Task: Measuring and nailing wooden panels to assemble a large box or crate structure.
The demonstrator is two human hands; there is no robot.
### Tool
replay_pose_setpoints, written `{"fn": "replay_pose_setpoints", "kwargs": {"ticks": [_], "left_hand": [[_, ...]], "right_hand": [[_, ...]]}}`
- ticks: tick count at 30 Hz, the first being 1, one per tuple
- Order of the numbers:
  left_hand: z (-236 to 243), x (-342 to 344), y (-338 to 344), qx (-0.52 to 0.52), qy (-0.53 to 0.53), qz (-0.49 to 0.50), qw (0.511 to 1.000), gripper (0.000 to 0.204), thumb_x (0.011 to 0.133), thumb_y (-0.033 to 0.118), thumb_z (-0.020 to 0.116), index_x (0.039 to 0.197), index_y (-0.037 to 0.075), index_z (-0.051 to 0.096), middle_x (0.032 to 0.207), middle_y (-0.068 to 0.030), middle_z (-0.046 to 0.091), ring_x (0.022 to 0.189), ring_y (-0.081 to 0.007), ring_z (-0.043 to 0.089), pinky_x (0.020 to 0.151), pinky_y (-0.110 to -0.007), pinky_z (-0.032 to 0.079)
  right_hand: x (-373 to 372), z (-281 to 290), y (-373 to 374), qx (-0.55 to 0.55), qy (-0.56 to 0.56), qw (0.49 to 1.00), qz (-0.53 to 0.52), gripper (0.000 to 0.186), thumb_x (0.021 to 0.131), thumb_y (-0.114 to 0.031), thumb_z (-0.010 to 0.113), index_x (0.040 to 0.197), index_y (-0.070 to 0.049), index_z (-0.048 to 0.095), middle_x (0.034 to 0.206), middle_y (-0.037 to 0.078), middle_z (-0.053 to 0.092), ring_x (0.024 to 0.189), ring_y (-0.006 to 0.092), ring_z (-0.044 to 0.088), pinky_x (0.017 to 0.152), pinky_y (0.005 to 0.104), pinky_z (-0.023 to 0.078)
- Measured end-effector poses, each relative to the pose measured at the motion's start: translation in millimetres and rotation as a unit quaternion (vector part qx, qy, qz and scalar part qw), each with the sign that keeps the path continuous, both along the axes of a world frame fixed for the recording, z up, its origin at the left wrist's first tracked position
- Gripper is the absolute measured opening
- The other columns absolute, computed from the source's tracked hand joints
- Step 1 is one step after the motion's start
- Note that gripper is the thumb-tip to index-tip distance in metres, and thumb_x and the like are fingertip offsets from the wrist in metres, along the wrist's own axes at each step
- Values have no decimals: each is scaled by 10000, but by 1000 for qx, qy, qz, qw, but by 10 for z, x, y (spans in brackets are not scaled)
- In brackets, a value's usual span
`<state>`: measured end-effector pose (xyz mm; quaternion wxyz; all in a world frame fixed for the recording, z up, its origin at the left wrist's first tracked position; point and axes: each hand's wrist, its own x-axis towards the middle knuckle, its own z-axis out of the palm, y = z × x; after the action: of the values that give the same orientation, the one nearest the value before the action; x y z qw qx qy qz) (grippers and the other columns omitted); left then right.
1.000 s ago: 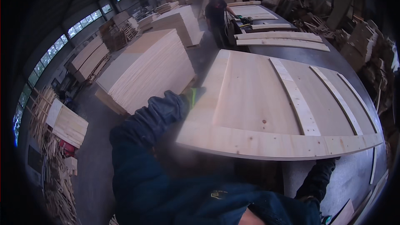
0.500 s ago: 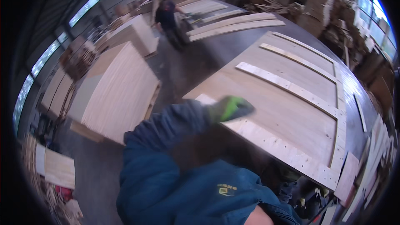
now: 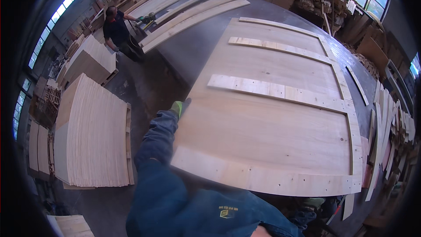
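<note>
A large pale wooden panel (image 3: pixel 254 127) with battens fixed on it lies flat before me. My left hand (image 3: pixel 180 107), in a green and grey glove, is at the panel's left edge, its fingers closed round that edge as far as they show. A wide board (image 3: pixel 263 182) runs along the panel's near side, and a shorter batten (image 3: pixel 245 84) crosses its middle. Below the near right edge, a greenish glove, apparently my right hand (image 3: pixel 313 202), shows in part; its fingers are hidden under the panel.
A tall stack of plywood sheets (image 3: pixel 94 136) stands on the floor at my left. Another person (image 3: pixel 120 35) works at the far left beside long boards (image 3: pixel 197 19) on the grey table (image 3: pixel 184 63). Loose strips (image 3: pixel 379 136) lie at the right, with scrap wood (image 3: pixel 315 4) piled behind.
My left hand has moved from above the panel's near left corner to its left edge, farther from me. The view has turned, so the panel appears farther left.
</note>
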<state>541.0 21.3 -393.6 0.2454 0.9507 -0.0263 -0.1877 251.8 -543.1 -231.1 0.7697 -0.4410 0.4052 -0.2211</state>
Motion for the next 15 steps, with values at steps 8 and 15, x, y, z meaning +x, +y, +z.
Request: {"fn": "replay_pose_setpoints", "kwargs": {"ticks": [8,15], "left_hand": [[979,281,927,-226,-29,-80,970,576,1283,489,662,1093,-10,880,943,-18,840,793,-151,729,753,-401,581],[1149,-1333,1453,-444,164,108,874,529,1285,433,646,1414,-49,821,1313,-161,883,1162,-281,871,1050,-448,719]], "right_hand": [[-93,-376,-49,68,20,993,-95,950,1157,-799,702,1715,-32,648,1470,243,836,1317,420,830,1054,592,665],[-1444,64,-667,101,-10,968,-227,978,1151,-826,693,1728,-38,639,1481,246,832,1323,429,828,1058,603,664]]}}
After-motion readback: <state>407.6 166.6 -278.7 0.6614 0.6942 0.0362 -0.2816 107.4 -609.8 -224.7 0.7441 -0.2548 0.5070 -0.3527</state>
